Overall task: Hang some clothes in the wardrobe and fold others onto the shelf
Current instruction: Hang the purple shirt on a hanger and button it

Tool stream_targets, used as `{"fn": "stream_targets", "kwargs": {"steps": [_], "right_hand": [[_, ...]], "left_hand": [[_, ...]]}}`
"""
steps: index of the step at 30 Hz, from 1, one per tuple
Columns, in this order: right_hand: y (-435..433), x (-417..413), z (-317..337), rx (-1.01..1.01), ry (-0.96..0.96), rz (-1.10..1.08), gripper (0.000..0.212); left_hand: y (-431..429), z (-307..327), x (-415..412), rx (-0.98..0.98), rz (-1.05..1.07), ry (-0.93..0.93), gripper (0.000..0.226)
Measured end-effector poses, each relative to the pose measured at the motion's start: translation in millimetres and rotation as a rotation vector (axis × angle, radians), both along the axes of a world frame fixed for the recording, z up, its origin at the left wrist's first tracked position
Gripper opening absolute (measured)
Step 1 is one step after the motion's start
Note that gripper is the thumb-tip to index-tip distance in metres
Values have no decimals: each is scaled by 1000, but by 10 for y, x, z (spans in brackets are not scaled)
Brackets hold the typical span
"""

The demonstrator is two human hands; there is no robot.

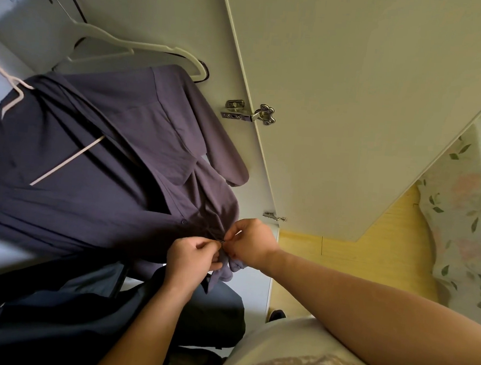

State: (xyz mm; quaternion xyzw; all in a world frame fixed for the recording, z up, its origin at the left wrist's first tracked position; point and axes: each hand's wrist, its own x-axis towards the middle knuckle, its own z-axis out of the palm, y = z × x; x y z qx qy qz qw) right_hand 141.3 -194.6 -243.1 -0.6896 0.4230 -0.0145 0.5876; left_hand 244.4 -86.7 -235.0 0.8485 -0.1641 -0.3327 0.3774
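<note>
Progress is judged early: purple shirt (92, 147), hung on white hanger (65, 160), is pinched at lower centre by left hand (190, 253) and right hand (250, 242); folding is not yet done.

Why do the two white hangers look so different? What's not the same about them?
The empty hanger carries nothing, while the shirt hanger holds a purple shirt. The empty hanger shows almost its whole outline. The shirt hanger is mostly hidden under cloth, with only a bar and a corner peeking out. The empty hanger sits higher in the picture, behind the shirt on the shirt hanger. Both are thin and pale.
</note>
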Motion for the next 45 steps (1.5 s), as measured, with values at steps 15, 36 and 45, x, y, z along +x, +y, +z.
{"fn": "stream_targets", "kwargs": {"steps": [15,36,45], "right_hand": [[-17,10,-20,13,-121,45,14],[-44,51,-64,-185,-110,186,29],[-40,31,-146,283,-130,4,25]], "left_hand": [[-57,131,-61,-136,297,425,12],[-110,61,8,-92,344,577,12],[-20,-69,-10,-100,138,263,20]]}}
